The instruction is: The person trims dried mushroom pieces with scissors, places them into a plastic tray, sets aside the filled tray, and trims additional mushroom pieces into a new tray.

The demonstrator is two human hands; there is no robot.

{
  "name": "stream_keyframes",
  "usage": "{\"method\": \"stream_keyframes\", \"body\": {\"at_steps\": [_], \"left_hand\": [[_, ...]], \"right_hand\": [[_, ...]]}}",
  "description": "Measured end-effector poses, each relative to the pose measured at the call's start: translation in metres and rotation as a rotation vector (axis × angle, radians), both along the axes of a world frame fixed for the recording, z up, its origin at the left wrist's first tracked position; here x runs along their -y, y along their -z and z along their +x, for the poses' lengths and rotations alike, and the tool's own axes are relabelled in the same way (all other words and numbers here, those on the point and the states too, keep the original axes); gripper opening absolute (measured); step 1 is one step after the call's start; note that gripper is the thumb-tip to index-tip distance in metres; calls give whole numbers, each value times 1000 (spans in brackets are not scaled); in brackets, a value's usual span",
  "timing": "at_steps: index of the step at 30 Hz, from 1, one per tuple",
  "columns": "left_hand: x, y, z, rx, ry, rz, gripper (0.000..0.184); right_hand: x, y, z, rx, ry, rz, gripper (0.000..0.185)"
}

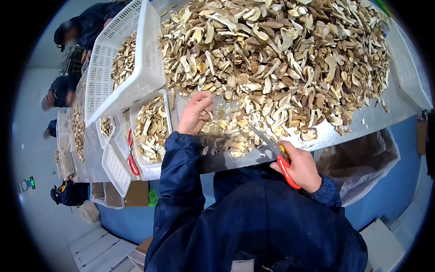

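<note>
My right hand (301,167) is wrapped round the red and yellow handles of a pair of scissors (285,171). Their metal blades point up and left over a loose patch of dried mushroom slices (240,136) on the metal table. My left hand (195,113) is curled at the left side of that patch, fingers pinched together. A pale slice seems to show at its fingertips, though the fingers partly hide it. Just beyond both hands rises a large heap of dried mushroom slices (281,59), brown and cream coloured.
Left of my left arm stands a white tray (132,115) holding slices, with red-handled scissors (131,152) beside it. A large white basket (149,68) tilts above the tray. A lined bin (367,163) sits below the table's right edge. Other people (63,90) work at the far left.
</note>
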State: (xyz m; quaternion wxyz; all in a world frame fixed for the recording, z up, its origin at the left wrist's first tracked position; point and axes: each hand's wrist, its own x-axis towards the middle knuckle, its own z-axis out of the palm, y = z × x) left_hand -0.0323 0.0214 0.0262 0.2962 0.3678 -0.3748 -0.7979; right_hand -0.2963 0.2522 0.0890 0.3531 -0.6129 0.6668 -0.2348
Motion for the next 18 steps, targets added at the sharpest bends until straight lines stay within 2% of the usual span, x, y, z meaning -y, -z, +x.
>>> {"method": "stream_keyframes", "body": {"at_steps": [3, 4, 5, 7, 10, 13, 15, 18], "left_hand": [[-5, -7, -42, 724, 18, -586, 18], [-7, -6, -53, 829, -57, -692, 22], [-11, -9, -60, 834, -67, -679, 22], [-4, 7, -58, 907, 14, -1070, 20], [-9, -11, -43, 880, 4, -852, 17], [-16, -47, -3, 831, -260, -751, 16], [-17, -57, 37, 973, -466, -828, 16], [-18, -66, 99, 1265, -440, -914, 20]], "right_hand": [[-3, 0, 1, 3, 11, -25, 56], [-4, 0, 1, -5, 16, -38, 57], [-2, 1, 1, -6, 7, -58, 57], [-2, -4, 1, 32, 39, -1, 57], [-1, -5, -1, 38, 72, 11, 55], [2, -4, -4, 34, 65, 13, 55], [3, 1, -4, 54, 56, -4, 54], [8, 1, -1, 66, 43, 11, 55]]}}
